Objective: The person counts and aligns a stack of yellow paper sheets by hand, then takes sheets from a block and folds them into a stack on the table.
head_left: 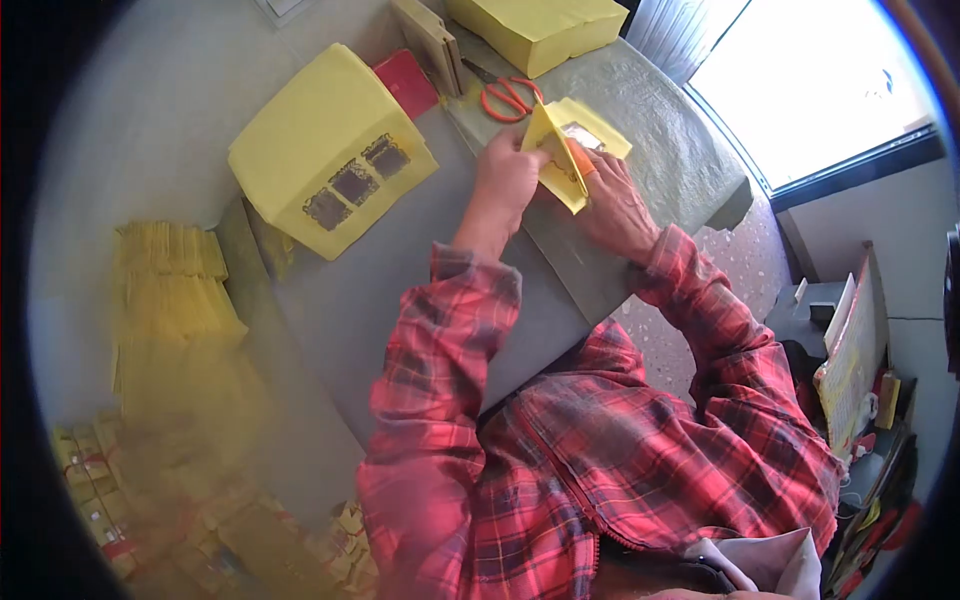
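My left hand [507, 180] pinches the near part of a folded yellow paper piece [556, 168], thumb on its face. My right hand [622, 208] is closed at the other side of the same piece, its fingertips partly hidden behind the raised panel. Something orange [579, 157] shows at the right fingers; whether it is worn or held I cannot tell. Beyond the raised panel lies a yellow flap [612, 134] with a pale, shiny window. Scissors [512, 98] with orange-red handles lie just past the hands.
A stack of yellow sheets [325, 120] with dark printed windows lies at the left. A red pad [407, 84], upright boards [430, 45] and a yellow stack [545, 30] stand at the back. More yellow paper [170, 300] is piled lower left. A bright window [820, 90] is at the right.
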The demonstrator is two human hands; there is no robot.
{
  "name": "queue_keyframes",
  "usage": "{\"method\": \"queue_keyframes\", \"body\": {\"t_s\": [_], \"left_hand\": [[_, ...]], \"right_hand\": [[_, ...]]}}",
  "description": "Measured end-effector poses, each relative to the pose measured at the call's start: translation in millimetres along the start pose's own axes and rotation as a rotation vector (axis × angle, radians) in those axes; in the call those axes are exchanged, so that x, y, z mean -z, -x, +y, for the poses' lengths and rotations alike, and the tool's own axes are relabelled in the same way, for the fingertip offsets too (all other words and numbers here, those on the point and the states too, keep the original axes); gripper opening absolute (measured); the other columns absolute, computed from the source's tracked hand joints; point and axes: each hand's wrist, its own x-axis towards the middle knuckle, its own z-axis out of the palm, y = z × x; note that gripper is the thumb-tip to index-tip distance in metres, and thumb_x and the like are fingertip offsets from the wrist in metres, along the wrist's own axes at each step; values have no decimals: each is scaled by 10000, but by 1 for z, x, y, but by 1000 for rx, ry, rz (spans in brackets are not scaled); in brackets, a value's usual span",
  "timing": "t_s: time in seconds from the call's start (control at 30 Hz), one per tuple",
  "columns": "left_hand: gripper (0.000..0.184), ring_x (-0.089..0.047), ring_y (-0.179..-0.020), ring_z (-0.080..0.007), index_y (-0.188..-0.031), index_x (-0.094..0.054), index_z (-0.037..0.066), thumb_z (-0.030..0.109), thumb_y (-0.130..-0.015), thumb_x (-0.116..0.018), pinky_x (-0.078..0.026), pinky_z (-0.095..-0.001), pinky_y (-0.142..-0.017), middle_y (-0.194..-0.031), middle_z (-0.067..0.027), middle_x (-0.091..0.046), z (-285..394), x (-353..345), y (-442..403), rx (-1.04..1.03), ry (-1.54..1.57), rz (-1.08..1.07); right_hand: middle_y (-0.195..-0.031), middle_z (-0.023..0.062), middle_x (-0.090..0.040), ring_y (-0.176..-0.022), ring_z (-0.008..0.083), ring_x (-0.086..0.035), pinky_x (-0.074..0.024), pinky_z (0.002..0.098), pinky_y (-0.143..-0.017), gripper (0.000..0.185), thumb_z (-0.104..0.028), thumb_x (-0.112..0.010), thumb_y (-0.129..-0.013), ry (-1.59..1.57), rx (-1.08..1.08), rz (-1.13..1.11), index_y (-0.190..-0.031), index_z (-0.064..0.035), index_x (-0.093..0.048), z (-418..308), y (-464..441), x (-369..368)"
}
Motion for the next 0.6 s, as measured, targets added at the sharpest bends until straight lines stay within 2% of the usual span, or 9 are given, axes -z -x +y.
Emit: {"method": "queue_keyframes", "body": {"t_s": [0.03,0.07,0.2,0.23,0.3,0.37,0.4,0.53,0.6], "left_hand": [[296,-716,-965,-328,-1248,-626,-11,145,-997,-642,-601,-429,-834,-1127,-188,-702,-1,-1,9,26,244,2],[296,-716,-965,-328,-1248,-626,-11,145,-997,-642,-601,-429,-834,-1127,-188,-702,6,0,22,24,248,5],[333,-688,-1006,-238,-1292,-575,-21,63,-979,-652,-583,-369,-872,-1190,-163,-703,39,20,82,-73,679,-187],[364,-685,-1000,-234,-1309,-550,-17,53,-973,-671,-575,-361,-890,-1184,-157,-699,36,28,96,-165,665,-128],[398,-681,-995,-231,-1326,-526,-12,42,-966,-689,-567,-352,-907,-1177,-150,-695,25,52,121,-264,645,-61],[450,-673,-977,-219,-1332,-535,-5,0,-928,-734,-556,-324,-907,-1153,-133,-692,2,77,147,-417,197,506],[450,-673,-977,-219,-1332,-535,-5,0,-928,-734,-556,-324,-907,-1153,-133,-692,-4,86,160,-414,193,528],[552,-662,-913,-200,-1380,-523,13,-33,-883,-759,-542,-296,-886,-1127,-113,-691,-25,121,219,-322,544,607],[575,-659,-907,-197,-1401,-512,16,-29,-883,-757,-539,-294,-879,-1121,-114,-693,-34,133,246,-287,470,650]], "right_hand": [[-1475,147,-608,-1287,335,-599,-470,440,-1090,711,-163,-805,-830,-32,-4,34,-1482,-29,-555,-4,2,2],[-1475,147,-608,-1287,335,-599,-470,440,-1090,711,-163,-805,-830,-30,0,30,-1482,-29,-555,-12,1,8],[-1313,119,-710,-1081,251,-702,-568,359,-940,525,-5,-725,-886,-479,-217,44,-1402,-16,-627,-52,-6,48],[-1313,119,-710,-1081,251,-702,-568,359,-940,525,-5,-725,-886,-483,-210,36,-1402,-16,-627,-61,-10,49],[-1259,111,-727,-1027,222,-709,-579,333,-893,450,20,-697,-920,-978,-269,175,-1367,-10,-649,-84,-26,45],[-1204,104,-743,-973,193,-717,-590,306,-845,381,44,-668,-954,-1480,-333,302,-1332,-3,-671,-106,-38,35],[-1204,104,-743,-973,193,-717,-590,306,-845,381,44,-668,-954,-1492,-330,280,-1332,-3,-671,-115,-42,30],[-1206,110,-734,-986,204,-714,-586,315,-873,334,42,-632,-1002,-1962,-589,41,-1332,-1,-666,-160,-48,0],[-1212,111,-731,-989,204,-712,-585,317,-875,336,24,-644,-1002,-1970,-620,-28,-1337,0,-662,-178,-48,-22]]}}
